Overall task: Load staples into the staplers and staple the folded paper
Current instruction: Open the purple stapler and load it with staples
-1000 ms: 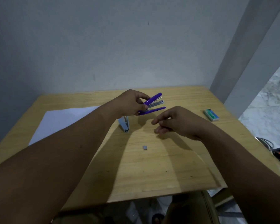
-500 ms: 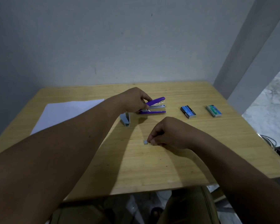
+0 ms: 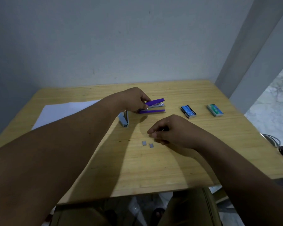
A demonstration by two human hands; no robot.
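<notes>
Head view: left hand (image 3: pixel 134 100) grips the rear of an opened purple plastic stapler (image 3: pixel 153 106) resting on the wooden desk (image 3: pixel 170 160). Right hand (image 3: pixel 171 131) hovers, fingers pinched together; whether they hold anything cannot be told. Two small grey staple strips (image 3: pixel 147 144) lie just below it.

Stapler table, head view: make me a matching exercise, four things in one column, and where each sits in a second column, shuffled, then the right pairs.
Things:
1. purple stapler
2. grey stapler
3. blue staple box
4. white paper

Places:
A. farthest left on the table
B. held open in the left hand
C. between the purple stapler and the green staple box
D. beside the left wrist, near the paper

Pairs: 1-B, 2-D, 3-C, 4-A
</notes>
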